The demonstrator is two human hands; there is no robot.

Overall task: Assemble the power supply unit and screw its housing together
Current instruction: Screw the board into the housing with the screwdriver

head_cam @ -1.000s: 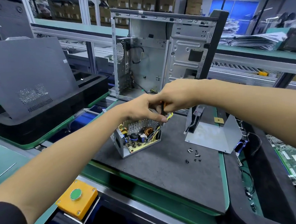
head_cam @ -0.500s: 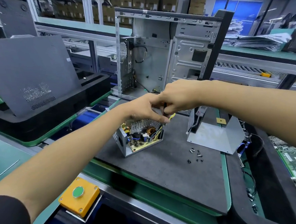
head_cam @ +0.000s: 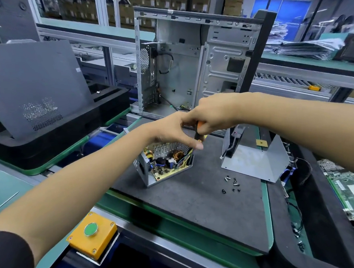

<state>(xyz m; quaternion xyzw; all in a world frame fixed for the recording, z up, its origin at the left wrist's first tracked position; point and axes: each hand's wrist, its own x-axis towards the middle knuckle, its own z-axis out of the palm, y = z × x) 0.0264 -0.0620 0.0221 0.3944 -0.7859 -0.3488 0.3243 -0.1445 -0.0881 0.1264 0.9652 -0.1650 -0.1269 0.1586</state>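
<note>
- Little changes over the last second: both hands stay bunched above the open power supply base; an orange part of the screwdriver handle now shows under the right hand, hidden before.
- Right hand has its fingers curled round the screwdriver handle, shaft pointing down toward the far right corner of the base (tip hidden behind the left fingers).
- Left hand has fingertips drawn together beside the shaft; whether it pinches a screw or just steadies the tool, cannot tell.
- Base sits on the grey mat, circuit board and copper coil exposed, top still open.
- Housing cover stands apart to the right on the same mat, not yet fitted.
- Loose screws lie between base and cover, nearer the cover.
- Meaning: likely still fixing the board or a corner inside (my guess); closing the housing is still ahead, so task is early-to-mid.
</note>
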